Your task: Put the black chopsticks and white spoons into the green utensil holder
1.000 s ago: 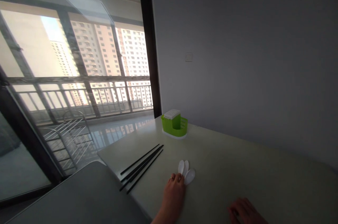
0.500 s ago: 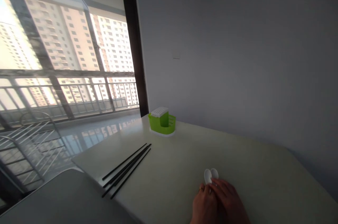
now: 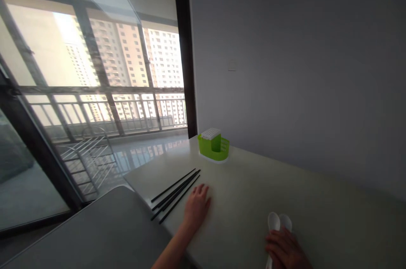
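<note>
Left hand flat and released by black chopsticks, right hand grasping white spoons; best gathered together, ends aligned.

No readable text anywhere; the small wall plate looks blank, perhaps.
</note>
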Action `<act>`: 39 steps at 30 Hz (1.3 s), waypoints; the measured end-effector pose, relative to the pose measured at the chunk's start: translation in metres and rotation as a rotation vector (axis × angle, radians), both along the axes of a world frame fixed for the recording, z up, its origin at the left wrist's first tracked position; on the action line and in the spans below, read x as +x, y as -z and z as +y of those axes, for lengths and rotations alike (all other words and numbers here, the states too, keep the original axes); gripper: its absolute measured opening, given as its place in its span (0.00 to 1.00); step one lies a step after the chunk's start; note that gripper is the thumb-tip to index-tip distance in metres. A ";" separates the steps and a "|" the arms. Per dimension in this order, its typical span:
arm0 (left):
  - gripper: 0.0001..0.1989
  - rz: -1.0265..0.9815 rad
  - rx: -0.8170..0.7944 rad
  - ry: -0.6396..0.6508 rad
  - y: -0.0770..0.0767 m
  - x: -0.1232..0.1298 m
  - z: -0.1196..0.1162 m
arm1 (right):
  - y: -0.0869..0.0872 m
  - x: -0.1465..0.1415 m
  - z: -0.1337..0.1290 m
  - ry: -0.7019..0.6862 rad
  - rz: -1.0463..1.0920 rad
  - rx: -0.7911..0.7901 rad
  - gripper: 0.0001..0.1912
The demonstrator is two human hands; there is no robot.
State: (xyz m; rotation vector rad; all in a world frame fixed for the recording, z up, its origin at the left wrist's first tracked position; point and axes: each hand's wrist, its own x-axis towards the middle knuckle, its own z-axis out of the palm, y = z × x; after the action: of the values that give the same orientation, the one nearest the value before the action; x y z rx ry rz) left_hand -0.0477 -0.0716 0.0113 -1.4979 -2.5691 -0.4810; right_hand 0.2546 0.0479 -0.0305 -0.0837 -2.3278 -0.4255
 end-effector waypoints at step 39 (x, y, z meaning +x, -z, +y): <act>0.13 -0.074 -0.250 0.266 0.031 0.160 0.024 | 0.021 -0.001 -0.011 0.094 0.128 -0.474 0.14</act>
State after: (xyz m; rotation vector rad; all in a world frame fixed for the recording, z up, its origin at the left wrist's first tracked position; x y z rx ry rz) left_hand 0.1125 -0.0481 -0.0195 -1.9565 -2.5741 -0.2510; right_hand 0.2534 0.0365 -0.0520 -0.4366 -2.2574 0.0928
